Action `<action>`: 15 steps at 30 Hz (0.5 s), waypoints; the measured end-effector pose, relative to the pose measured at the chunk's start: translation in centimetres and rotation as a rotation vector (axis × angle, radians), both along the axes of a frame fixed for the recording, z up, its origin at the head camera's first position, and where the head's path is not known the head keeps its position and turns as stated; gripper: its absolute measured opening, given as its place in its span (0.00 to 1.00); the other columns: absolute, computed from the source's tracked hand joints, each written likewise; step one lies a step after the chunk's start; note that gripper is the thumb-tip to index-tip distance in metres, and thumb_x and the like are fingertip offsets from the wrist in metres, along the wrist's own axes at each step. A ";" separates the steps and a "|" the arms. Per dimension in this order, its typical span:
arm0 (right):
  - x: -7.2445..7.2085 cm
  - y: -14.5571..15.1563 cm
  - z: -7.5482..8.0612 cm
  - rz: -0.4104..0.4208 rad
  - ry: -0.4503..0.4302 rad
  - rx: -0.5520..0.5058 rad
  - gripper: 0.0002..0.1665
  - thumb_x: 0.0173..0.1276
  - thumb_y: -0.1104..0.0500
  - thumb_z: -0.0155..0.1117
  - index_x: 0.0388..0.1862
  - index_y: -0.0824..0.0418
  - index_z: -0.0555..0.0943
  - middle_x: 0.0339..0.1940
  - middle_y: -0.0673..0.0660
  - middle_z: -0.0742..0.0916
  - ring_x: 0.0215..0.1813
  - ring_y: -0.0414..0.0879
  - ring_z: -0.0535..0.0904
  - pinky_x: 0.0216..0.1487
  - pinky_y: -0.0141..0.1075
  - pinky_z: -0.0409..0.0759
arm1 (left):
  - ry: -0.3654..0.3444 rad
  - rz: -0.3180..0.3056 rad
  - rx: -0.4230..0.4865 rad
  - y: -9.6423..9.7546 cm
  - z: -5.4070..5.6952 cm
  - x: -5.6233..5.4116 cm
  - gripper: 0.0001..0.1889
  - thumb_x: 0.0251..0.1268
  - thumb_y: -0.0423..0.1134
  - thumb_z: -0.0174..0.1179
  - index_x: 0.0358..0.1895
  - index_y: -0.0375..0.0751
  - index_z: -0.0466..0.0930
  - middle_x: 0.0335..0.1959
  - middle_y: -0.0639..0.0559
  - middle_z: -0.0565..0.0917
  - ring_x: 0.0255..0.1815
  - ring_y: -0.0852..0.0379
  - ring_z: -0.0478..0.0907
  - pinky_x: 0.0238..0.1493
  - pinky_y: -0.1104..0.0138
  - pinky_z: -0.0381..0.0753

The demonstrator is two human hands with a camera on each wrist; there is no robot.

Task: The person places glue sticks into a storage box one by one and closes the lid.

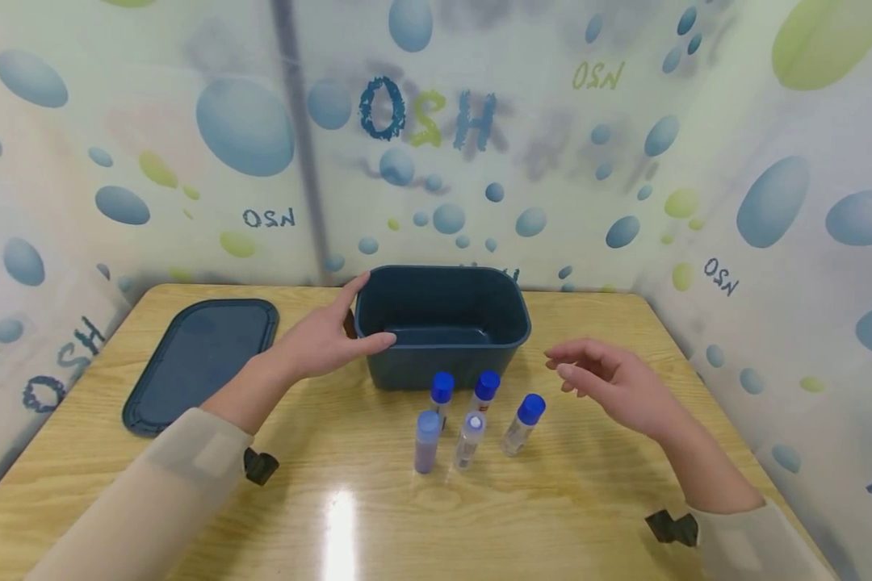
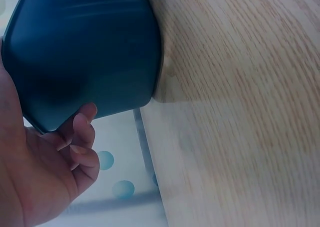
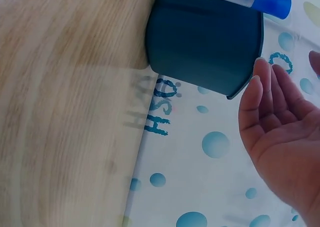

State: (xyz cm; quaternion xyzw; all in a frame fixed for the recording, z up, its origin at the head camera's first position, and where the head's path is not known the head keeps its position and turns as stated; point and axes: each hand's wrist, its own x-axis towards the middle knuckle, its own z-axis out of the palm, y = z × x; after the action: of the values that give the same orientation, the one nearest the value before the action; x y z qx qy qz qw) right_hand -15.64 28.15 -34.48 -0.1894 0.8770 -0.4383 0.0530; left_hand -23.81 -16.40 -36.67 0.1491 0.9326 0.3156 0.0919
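Observation:
A dark blue plastic bin stands upright and open-topped at the back of the wooden table. My left hand holds its left end, thumb over the front rim and index finger up at the far left corner. In the left wrist view its other fingers curl against the outer wall. Right of the bin, my right hand hovers with relaxed, slightly bent fingers and nothing in it. Before the bin stand several small bottles, among them a clear blue-capped bottle, a white-tipped bottle and a purplish bottle.
A dark blue lid lies flat on the table's left side, beyond my left forearm. Patterned sheeting rises right behind the bin and along both sides of the wooden table.

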 end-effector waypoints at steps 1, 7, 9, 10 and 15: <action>0.1 0.0 -0.1 0.007 -0.005 -0.001 0.18 0.86 0.56 0.63 0.69 0.59 0.84 0.62 0.60 0.90 0.49 0.45 0.89 0.52 0.34 0.88 | 0.000 -0.001 0.000 0.0 0.0 0.0 0.63 0.68 0.79 0.62 0.93 0.63 0.31 0.43 0.47 0.87 0.33 0.52 0.82 0.37 0.58 0.80; 0.3 0.1 -0.9 0.061 -0.011 0.023 0.18 0.82 0.56 0.69 0.67 0.53 0.86 0.62 0.55 0.90 0.50 0.44 0.86 0.51 0.34 0.87 | -0.012 -0.005 0.010 0.0 0.0 -0.1 0.63 0.68 0.78 0.63 0.92 0.64 0.29 0.40 0.46 0.86 0.29 0.50 0.81 0.35 0.57 0.79; 0.3 0.0 -1.1 0.093 -0.008 0.022 0.19 0.80 0.57 0.71 0.67 0.53 0.86 0.61 0.55 0.89 0.50 0.44 0.85 0.49 0.35 0.86 | -0.014 -0.006 0.014 0.0 0.0 -0.1 0.63 0.68 0.78 0.63 0.92 0.64 0.29 0.39 0.46 0.86 0.28 0.50 0.80 0.34 0.57 0.79; 0.2 0.0 -1.3 0.113 -0.006 0.018 0.19 0.79 0.58 0.72 0.67 0.54 0.86 0.61 0.55 0.90 0.50 0.44 0.85 0.49 0.35 0.86 | -0.013 -0.006 0.016 0.0 0.0 -0.1 0.63 0.68 0.78 0.63 0.92 0.64 0.29 0.39 0.46 0.85 0.28 0.50 0.80 0.34 0.57 0.79; 0.0 -0.4 -2.2 0.211 -0.013 -0.024 0.21 0.76 0.61 0.75 0.66 0.60 0.86 0.60 0.58 0.90 0.49 0.44 0.86 0.50 0.35 0.86 | -0.015 -0.012 0.025 0.0 0.0 -0.1 0.63 0.69 0.77 0.64 0.92 0.63 0.29 0.39 0.47 0.86 0.29 0.50 0.80 0.35 0.57 0.79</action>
State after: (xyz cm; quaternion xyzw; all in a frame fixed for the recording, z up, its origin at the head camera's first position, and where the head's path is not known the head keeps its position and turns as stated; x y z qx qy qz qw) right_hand -15.65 27.75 -36.71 -0.2785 0.8465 -0.4420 0.1021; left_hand -23.94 -16.37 -36.70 0.1535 0.9269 0.3280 0.0988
